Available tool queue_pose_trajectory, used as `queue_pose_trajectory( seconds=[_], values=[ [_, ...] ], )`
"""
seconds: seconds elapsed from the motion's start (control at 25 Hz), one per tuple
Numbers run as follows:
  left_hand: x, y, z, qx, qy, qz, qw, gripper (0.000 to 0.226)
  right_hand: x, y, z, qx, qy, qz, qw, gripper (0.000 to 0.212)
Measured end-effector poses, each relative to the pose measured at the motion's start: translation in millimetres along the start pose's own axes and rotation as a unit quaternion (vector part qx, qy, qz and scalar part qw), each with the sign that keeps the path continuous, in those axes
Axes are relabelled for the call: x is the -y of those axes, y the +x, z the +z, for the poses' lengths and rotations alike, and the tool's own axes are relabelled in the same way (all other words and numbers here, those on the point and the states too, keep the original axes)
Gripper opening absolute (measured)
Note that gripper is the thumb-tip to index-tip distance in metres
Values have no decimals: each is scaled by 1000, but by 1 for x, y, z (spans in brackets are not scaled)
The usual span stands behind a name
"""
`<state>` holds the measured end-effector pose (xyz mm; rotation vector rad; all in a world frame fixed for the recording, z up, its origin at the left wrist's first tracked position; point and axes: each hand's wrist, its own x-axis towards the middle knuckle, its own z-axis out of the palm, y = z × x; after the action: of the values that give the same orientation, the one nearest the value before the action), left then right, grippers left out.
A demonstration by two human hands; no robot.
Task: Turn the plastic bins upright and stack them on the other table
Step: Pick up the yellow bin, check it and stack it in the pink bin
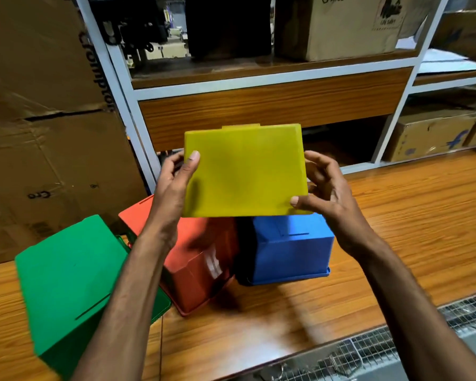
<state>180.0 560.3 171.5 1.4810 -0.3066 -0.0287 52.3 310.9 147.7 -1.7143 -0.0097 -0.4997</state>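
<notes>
Gripped at its two sides by the left hand and right hand above the bench, base facing up, the yellow bin should be rotated steadily, thumbs kept pressed, clear of the inverted bins below.

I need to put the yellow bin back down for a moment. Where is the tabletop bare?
The wooden table is bare right of the blue bin, and in front of it and the red bin, toward the wire mesh. The left is crowded: the green bin, red and blue sit together.
</notes>
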Motion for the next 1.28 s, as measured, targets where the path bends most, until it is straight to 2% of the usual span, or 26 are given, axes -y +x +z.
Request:
queue_pose_trajectory(
  seconds=[0.08,0.12,0.2,0.28,0.44,0.6,0.68,0.8,0.88,0.96,1.04,1.08,1.12,1.2,1.28],
  values=[
    [-11,2,2,0,-19,39,999,28,13,5,-14,27,13,-28,999,81],
    [-17,3,4,7,-29,52,998,33,19,9,-19,47,13,-37,998,82],
    [-25,6,6,26,-33,75,996,49,29,13,-27,88,-20,-50,995,92],
    [-30,11,7,36,-23,94,995,53,33,15,-33,106,-64,-61,990,100],
    [-32,14,7,64,-13,116,991,48,37,18,-40,59,-108,-88,989,91],
    [-34,15,6,65,-52,119,989,47,38,21,-39,46,-121,-142,981,88],
    [-38,18,6,61,-75,124,988,52,40,24,-38,10,-120,-184,976,78],
    [-43,19,10,30,-135,117,983,73,39,30,-34,-72,-214,-292,929,62],
    [-49,17,14,31,-174,112,978,93,41,31,-29,-108,-303,-323,890,67],
    [-58,16,19,49,-201,117,971,92,46,31,-30,-100,-341,-309,882,77],
    [-67,19,23,68,-198,137,968,61,53,36,-37,-105,-297,-293,903,77],
    [-70,20,23,85,-177,155,968,46,56,40,-41,-135,-253,-285,915,71],
    [-70,20,23,101,-148,170,969,41,58,43,-45,-168,-207,-267,926,64],
    [-62,17,22,151,-77,168,971,53,62,45,-53,-190,-104,-201,955,52],
    [-50,13,24,204,-40,131,969,72,62,43,-60,-162,-10,-130,978,47]
  ],
)
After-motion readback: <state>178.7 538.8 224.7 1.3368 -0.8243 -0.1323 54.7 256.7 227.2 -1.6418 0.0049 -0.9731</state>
